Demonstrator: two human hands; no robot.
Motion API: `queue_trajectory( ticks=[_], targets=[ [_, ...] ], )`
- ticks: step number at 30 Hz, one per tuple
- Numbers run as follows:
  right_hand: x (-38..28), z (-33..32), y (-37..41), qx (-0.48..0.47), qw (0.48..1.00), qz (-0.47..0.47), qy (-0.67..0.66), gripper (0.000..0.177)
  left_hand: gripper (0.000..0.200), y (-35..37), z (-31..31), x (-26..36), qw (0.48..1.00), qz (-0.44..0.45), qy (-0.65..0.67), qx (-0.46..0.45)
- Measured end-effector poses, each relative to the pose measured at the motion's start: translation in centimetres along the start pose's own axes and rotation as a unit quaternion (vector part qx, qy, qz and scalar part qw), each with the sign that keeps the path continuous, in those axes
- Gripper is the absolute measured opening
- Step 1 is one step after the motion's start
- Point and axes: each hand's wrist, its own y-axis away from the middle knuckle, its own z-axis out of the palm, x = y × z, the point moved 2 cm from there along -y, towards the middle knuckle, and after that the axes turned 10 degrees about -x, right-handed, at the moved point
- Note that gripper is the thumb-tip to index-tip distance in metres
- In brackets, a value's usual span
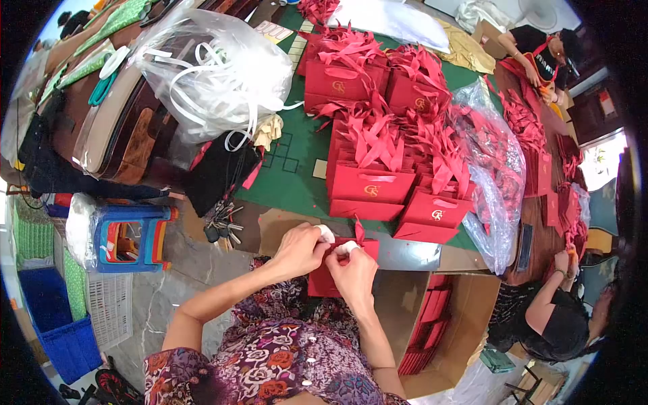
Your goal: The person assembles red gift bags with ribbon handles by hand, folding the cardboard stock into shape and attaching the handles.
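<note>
Red bag (324, 282), beside the worktop (297, 192), is pinched near its top by the fingers of left hand (297, 250) and right hand (356, 273); it looks part-done, whereas ribboned bags (371, 192) nearby seem finished.

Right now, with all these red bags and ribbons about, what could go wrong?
The red bag between the left hand and right hand is over the lap, so a loosened grip might let it drop. White coverings on some fingertips could make fine work clumsier. Loose ribbons overlap on the stacked bags, so lifting one bag may drag others along.
</note>
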Motion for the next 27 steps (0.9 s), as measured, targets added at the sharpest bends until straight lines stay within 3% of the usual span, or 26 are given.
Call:
queue_trajectory(
  ticks=[5, 8, 16, 19, 22, 24, 27],
  targets=[
    [0.0, -0.4, 0.0, -0.011, 1.000, 0.019, 0.001, 0.013, 0.013, 0.5, 0.4, 1.1, 0.999, 0.019, -0.015, 0.029],
    [-0.1, -0.6, 0.2, -0.022, 0.998, 0.050, -0.022, 0.017, 0.012, 1.1, 0.6, 2.4, 0.993, 0.074, -0.024, 0.084],
    [0.4, -0.6, 0.7, -0.041, 0.992, 0.088, -0.080, 0.021, 0.014, 2.0, 1.4, 2.3, 0.991, 0.079, -0.040, 0.096],
    [1.2, 0.4, 1.8, -0.006, 0.986, 0.083, -0.148, 0.019, 0.015, 1.7, 0.7, 1.8, 0.993, 0.087, -0.039, 0.073],
    [1.6, 0.6, 2.3, 0.022, 0.982, 0.092, -0.164, 0.012, 0.014, 1.5, 1.2, 1.5, 0.999, 0.027, 0.026, 0.029],
    [1.3, 0.4, 2.1, 0.027, 0.989, 0.058, -0.134, 0.013, 0.014, 1.4, 1.8, 1.5, 0.993, 0.093, -0.030, 0.060],
    [1.0, -0.5, 1.8, 0.009, 0.988, 0.045, -0.145, 0.010, 0.016, 1.0, 1.1, 1.4, 0.993, 0.109, -0.004, 0.047]
  ],
)
